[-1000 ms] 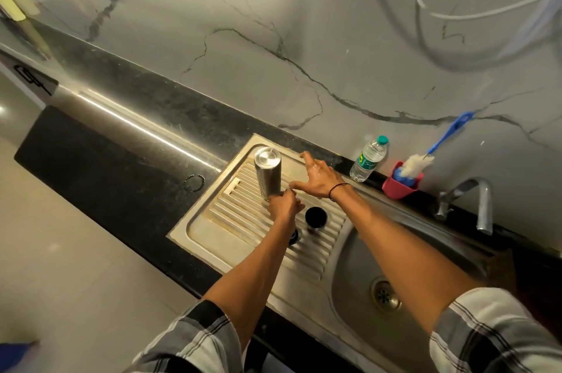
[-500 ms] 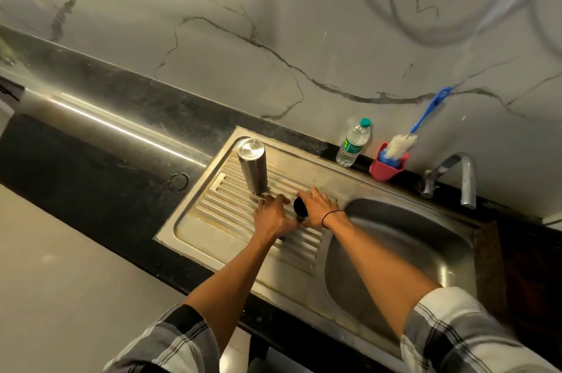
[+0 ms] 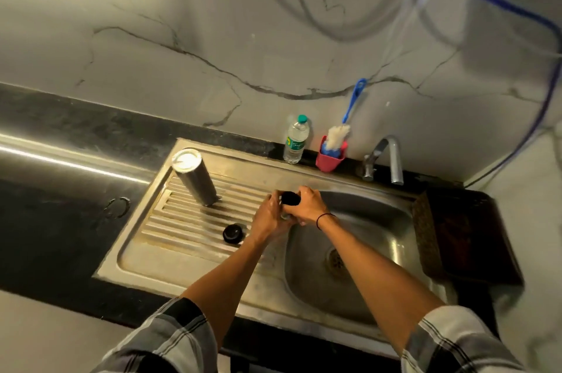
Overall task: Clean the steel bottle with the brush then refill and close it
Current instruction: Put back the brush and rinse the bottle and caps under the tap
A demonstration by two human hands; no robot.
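Silver steel bottle [image 3: 196, 179], black cap [image 3: 232, 233], blue-handled white brush [image 3: 340, 132] in pink holder [image 3: 330, 161], plaid sleeves [image 3: 165, 339].

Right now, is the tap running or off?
Off, as far as I can see: no stream falls from the tap spout into the sink.

A: I see the steel bottle [image 3: 196, 177] standing on the drainboard [image 3: 158, 238], far left; a cap [image 3: 232, 233] lies nearer me on it.

B: Hands?

A: Left hand [image 3: 270, 217] and right hand [image 3: 307, 205] meet at the basin's [image 3: 380, 229] left edge. Behind: plastic bottle [image 3: 295, 140], brush [image 3: 339, 132] in its holder [image 3: 330, 159], tap [image 3: 384, 159] rightmost.
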